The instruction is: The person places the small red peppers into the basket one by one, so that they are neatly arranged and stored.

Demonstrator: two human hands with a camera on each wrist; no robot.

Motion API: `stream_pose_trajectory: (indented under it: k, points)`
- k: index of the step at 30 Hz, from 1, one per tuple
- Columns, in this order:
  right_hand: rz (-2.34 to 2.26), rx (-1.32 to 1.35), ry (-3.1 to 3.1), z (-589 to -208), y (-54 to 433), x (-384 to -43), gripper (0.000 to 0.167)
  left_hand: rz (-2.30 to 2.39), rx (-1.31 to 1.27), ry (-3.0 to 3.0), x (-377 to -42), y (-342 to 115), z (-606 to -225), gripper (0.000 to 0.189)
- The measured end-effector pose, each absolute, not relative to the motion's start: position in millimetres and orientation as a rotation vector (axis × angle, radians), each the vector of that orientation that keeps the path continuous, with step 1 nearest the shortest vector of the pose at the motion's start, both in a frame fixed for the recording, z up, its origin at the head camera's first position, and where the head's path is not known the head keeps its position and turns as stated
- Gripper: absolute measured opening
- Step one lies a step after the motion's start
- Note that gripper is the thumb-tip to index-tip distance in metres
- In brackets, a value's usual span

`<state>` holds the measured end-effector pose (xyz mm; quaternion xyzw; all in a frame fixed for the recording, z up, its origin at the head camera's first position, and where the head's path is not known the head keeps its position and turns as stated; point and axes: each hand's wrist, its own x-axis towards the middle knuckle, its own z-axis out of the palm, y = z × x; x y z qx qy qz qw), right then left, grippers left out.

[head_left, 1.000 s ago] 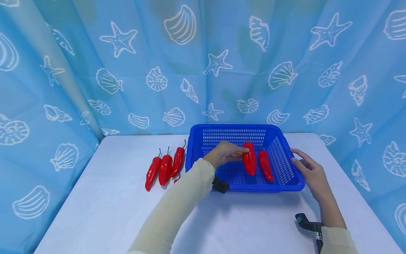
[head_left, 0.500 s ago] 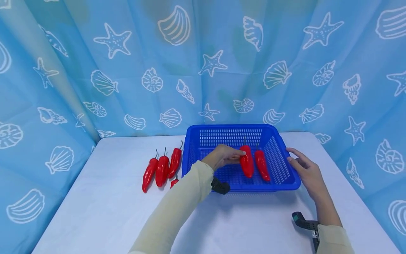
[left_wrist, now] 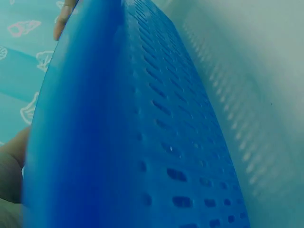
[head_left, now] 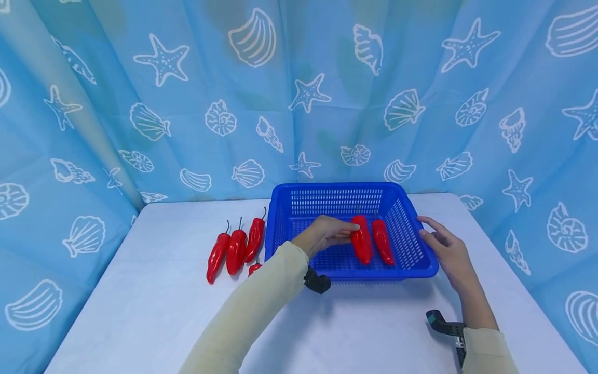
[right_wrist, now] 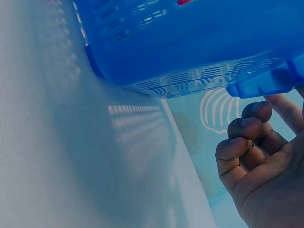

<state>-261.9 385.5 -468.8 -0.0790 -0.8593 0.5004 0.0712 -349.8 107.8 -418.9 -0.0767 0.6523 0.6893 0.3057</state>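
With the left hand [head_left: 324, 232], grips a glossy, elongated red pepper [head_left: 362, 248] at its upper left flank, within a rectangular, perforated blue plastic basket [head_left: 392, 273]. Contact with the basket floor: cannot be told from the head view. Fingertips: partly concealed behind the pepper. Just to the right, inside the same basket: a second, slimmer red pepper [head_left: 383, 243], roughly parallel to the first, with stem toward the rear.

With the right hand [head_left: 446, 252], pinches the right rim between thumb and index finger, as far as the angle shows. In the right wrist view, has the other three fingers curled below the rim, with thumb and palm cropped by the frame edge.

Left of the basket, on a white-covered table [head_left: 140, 301]: three more glossy red peppers [head_left: 236, 253] in a close row, with thin dark stems pointing rearward. In front of these: another loose red pepper [head_left: 254, 268], mostly hidden behind the cream left sleeve [head_left: 247, 311].

In the left wrist view: chiefly blurred basket wall, with only small parts of the left hand at the left side. In the right wrist view: a small red patch [right_wrist: 184, 2] at the top edge, too cropped to identify.

Behind the table: a light blue curtain [head_left: 196, 140] with white shells and starfish, cut off at top and sides.
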Motion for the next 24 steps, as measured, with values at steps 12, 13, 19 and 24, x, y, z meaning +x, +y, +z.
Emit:
stream_pose_trajectory:
  k: [12, 13, 19, 24]
  points:
    - [1.486, -0.241, -2.581, -468.2, 388.1, -261.6, 0.064, 1.777, -0.202, 1.775, -347.7, 119.8, -430.5, 0.026]
    - [1.487, -0.243, -2.58, -467.9, 388.2, -261.7, 0.064, 1.771, -0.209, 1.784, -347.5, 120.9, -430.8, 0.027]
    - [1.502, -0.241, -2.573, -469.4, 386.8, -260.8, 0.065, 1.745, -0.25, 1.809, -345.0, 122.4, -431.9, 0.029]
    - [1.472, -0.228, -2.583, -470.1, 387.2, -261.6, 0.064, 1.737, -0.205, 1.767, -344.7, 120.2, -432.5, 0.032]
